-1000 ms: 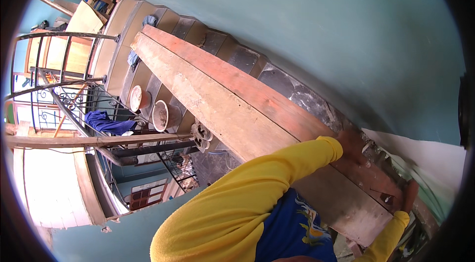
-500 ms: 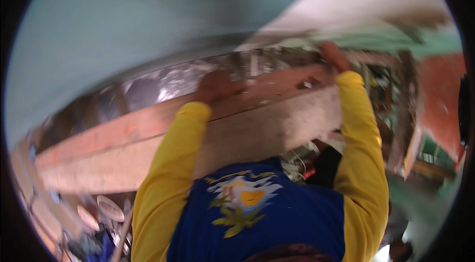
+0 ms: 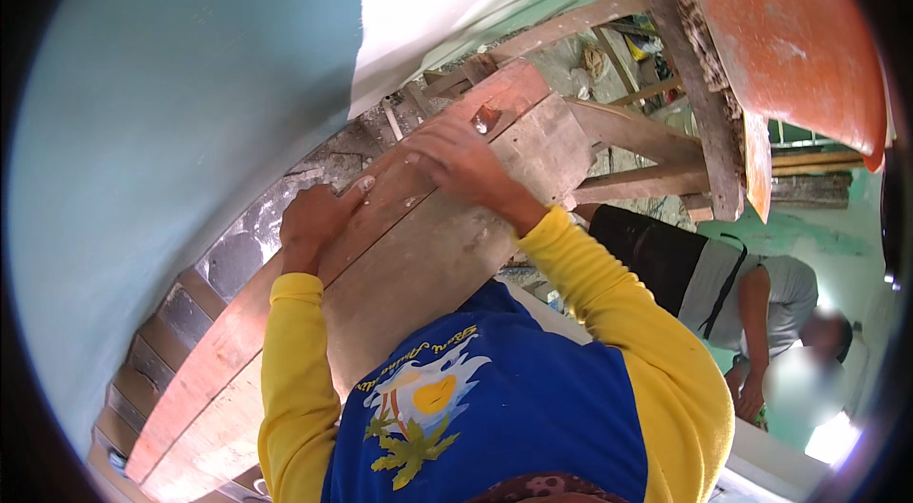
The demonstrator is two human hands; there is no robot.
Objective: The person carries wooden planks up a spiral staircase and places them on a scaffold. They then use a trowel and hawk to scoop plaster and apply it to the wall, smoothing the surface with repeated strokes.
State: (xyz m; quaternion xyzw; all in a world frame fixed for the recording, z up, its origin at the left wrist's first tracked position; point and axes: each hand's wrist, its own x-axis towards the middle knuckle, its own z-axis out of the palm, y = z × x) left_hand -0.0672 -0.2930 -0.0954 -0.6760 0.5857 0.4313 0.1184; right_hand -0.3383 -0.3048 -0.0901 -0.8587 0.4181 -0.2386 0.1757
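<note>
Two long boards lie edge to edge in front of me, running from the lower left to the upper right: a reddish plank point(image 3: 223, 337) on the far side and a paler plank point(image 3: 418, 265) nearer my body. My left hand point(image 3: 316, 225) is closed over the far edge of the reddish plank, its thumb along the top face; the other fingers are mostly hidden. Further along the same plank rests my right hand point(image 3: 461, 161), fingers stretched toward the left hand and slightly blurred. A dark, orange-edged hole or notch point(image 3: 486, 118) shows just beyond it.
A blue-green wall point(image 3: 190, 104) rises along the left. Wooden beams point(image 3: 699, 94) and an orange panel point(image 3: 799, 37) stand at upper right. Another person point(image 3: 704, 275) in grey and black bends over at right. Wooden slats point(image 3: 157, 360) and debris lie below the planks.
My right hand has come away from the planks' right end and moved inward, closer to my left hand. The view has turned, so the planks slope more steeply and the other person shows.
</note>
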